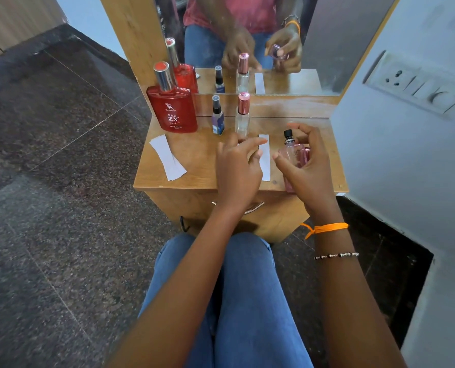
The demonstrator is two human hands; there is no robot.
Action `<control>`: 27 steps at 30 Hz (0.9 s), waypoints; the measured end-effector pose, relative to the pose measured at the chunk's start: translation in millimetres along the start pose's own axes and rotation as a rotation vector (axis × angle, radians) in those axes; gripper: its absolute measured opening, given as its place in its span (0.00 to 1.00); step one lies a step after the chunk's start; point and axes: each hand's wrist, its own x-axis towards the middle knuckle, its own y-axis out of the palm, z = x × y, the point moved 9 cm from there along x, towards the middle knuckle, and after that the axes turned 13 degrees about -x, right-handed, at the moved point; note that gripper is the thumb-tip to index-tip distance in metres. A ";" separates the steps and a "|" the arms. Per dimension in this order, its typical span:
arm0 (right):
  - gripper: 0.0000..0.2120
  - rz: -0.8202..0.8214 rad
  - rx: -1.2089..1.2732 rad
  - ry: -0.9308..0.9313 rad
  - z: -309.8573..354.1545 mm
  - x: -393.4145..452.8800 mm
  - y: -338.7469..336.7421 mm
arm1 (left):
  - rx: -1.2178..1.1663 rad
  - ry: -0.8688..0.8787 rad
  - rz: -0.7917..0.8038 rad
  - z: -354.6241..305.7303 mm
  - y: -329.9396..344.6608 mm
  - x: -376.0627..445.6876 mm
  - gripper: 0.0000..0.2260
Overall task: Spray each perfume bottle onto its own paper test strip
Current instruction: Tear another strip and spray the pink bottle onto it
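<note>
1. Our right hand wraps the pink bottle at about four o'clock on the tabletop. Thumb and fingers close round its body, and the forefinger curls above the bare black nozzle. We cannot tell whether it presses yet.
2. Our left hand holds nothing. Its fingers are loosely spread and reach toward the white strip, which lies flat between the two hands, just beside the bottle at its nine o'clock. Whether the fingertips touch the paper is hard to say.
3. We judge the bottle to be glass, smooth, fairly heavy for its size and breakable, so a full wrap round the body suits it, never a pinch at the thin nozzle neck.
4. The strip looks light and limp. We would pin or lift it by one end, leaving the rest free for the mist.
5. At twelve o'clock stand a clear bottle with a pink cap and a small blue bottle, both still capped.
6. At ten o'clock stands the large red bottle, and at nine o'clock lie further paper strips, overlapping.
7. Behind everything a mirror repeats the scene.
</note>
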 end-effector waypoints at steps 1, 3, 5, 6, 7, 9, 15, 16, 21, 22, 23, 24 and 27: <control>0.22 -0.007 0.020 0.013 -0.2 -0.1 -1.9 | -0.143 -0.036 0.064 -1.3 1.8 -4.5 0.12; 0.21 -0.025 0.060 0.036 1.1 -0.6 -5.2 | -0.352 -0.126 0.233 -4.6 9.8 -18.0 0.12; 0.20 -0.031 0.103 0.047 6.4 -1.1 -5.5 | -0.485 -0.196 0.333 -8.4 15.7 -31.8 0.15; 0.19 -0.032 0.112 0.036 10.6 -1.9 -5.1 | -0.527 -0.212 0.336 -10.4 16.0 -35.6 0.16; 0.18 -0.031 0.115 0.020 15.5 -3.4 -4.3 | -0.548 -0.220 0.317 -12.0 14.6 -37.5 0.17; 0.15 -0.008 0.144 0.002 21.2 -7.2 -1.8 | -0.538 -0.227 0.256 -12.5 8.4 -38.6 0.16; 0.13 0.079 0.511 0.199 18.7 -10.6 2.2 | -0.473 -0.245 0.161 0.2 -11.4 -44.2 0.13; 0.16 0.065 0.539 0.203 21.3 -9.1 -1.4 | -0.451 -0.241 0.149 1.9 -15.4 -44.1 0.14; 0.14 0.072 0.494 0.088 44.7 -0.1 -14.3 | -0.402 -0.197 0.114 3.5 -31.0 -43.3 0.15; 0.14 0.080 0.472 0.056 50.5 -0.1 -16.4 | -0.399 -0.187 0.116 2.9 -32.8 -44.0 0.15; 0.13 0.091 0.456 0.027 56.1 0.0 -17.9 | -0.397 -0.180 0.118 2.4 -33.9 -44.6 0.15; 0.13 0.110 0.431 0.000 61.7 0.0 -18.3 | -0.399 -0.175 0.119 2.1 -34.8 -44.9 0.15; 0.12 0.223 0.255 -0.063 74.8 -2.5 -9.6 | -0.431 -0.166 0.117 -1.2 -36.3 -46.1 0.14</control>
